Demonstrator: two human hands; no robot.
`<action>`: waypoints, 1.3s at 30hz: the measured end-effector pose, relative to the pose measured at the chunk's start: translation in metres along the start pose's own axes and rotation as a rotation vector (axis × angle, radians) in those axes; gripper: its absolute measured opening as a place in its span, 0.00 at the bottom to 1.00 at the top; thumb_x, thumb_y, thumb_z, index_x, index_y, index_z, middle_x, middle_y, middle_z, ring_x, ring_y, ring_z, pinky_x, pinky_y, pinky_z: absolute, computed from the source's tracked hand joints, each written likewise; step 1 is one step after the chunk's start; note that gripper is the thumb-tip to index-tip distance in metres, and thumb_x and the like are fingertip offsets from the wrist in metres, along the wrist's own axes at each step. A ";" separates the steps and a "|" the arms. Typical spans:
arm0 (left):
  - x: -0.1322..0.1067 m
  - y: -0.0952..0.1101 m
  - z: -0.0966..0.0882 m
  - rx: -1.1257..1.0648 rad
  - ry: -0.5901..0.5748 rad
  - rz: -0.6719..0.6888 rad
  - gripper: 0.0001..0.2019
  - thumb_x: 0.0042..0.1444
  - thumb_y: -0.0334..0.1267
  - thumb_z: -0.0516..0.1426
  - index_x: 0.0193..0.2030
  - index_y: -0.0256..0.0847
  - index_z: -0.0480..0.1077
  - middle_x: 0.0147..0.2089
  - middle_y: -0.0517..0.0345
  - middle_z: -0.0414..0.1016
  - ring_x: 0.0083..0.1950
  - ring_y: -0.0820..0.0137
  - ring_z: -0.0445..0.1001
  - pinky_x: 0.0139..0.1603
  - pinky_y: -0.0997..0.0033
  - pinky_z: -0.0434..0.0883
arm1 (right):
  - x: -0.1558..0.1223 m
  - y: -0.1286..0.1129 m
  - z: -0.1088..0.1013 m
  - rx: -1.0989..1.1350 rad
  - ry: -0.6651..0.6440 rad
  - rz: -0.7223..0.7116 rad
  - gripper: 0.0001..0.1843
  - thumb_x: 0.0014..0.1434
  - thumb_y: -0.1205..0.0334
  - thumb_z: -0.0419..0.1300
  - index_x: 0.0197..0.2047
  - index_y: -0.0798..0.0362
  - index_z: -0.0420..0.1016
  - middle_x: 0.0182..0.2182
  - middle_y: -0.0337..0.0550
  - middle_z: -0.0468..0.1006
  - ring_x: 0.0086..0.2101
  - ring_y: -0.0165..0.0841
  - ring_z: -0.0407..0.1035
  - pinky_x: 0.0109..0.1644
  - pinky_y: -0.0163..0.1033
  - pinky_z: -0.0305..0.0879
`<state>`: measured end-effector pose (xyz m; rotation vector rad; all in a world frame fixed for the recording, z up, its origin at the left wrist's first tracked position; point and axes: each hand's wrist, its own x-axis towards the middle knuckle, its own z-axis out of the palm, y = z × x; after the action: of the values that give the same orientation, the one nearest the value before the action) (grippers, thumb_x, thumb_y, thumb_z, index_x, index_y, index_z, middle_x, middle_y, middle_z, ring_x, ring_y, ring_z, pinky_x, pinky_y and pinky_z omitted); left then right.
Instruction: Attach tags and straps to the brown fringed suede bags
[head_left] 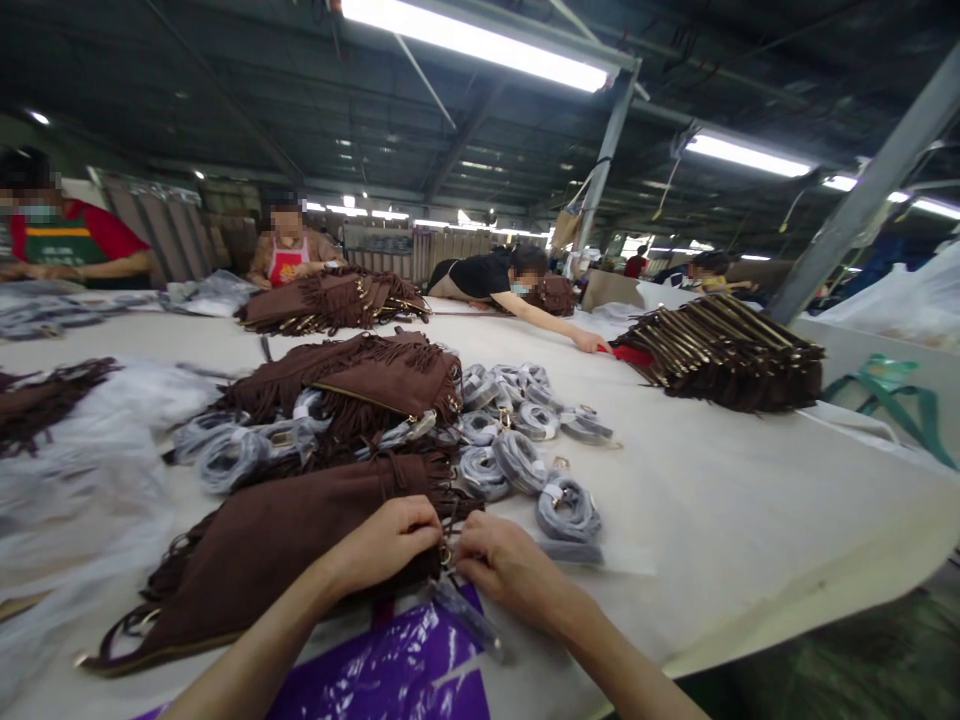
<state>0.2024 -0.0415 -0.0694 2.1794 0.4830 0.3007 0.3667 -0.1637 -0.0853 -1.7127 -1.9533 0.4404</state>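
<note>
A brown fringed bag [300, 525] lies flat in front of me, its zipper edge toward me. My left hand [397, 540] is closed on its right end, fingers curled at the fringe. Close beside it, my right hand [510, 565] is pinched, and what its fingertips hold is hidden. A small gold metal ring [445, 553] shows between the two hands. Below them lies a plastic-wrapped strip [474, 618], beside a shiny purple sheet [390, 665].
Coiled, wrapped straps [568, 508] lie right of more fringed bags [375, 375]. Clear plastic [97, 490] covers the left side. A bag stack [727, 350] stands far right, where a co-worker's hand [589, 340] reaches toward a red item. Other people work along the far side.
</note>
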 end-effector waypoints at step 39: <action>0.009 -0.003 0.008 -0.456 0.008 -0.228 0.15 0.37 0.32 0.57 0.37 0.36 0.71 0.28 0.64 0.68 0.31 0.71 0.64 0.32 0.72 0.59 | -0.006 -0.008 0.032 0.251 0.405 0.345 0.10 0.58 0.63 0.55 0.26 0.53 0.71 0.23 0.36 0.71 0.26 0.31 0.65 0.31 0.35 0.54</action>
<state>0.2133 -0.0416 -0.0765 1.6656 0.5971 0.2642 0.3426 -0.1683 -0.1085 -1.8072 -1.2700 0.4009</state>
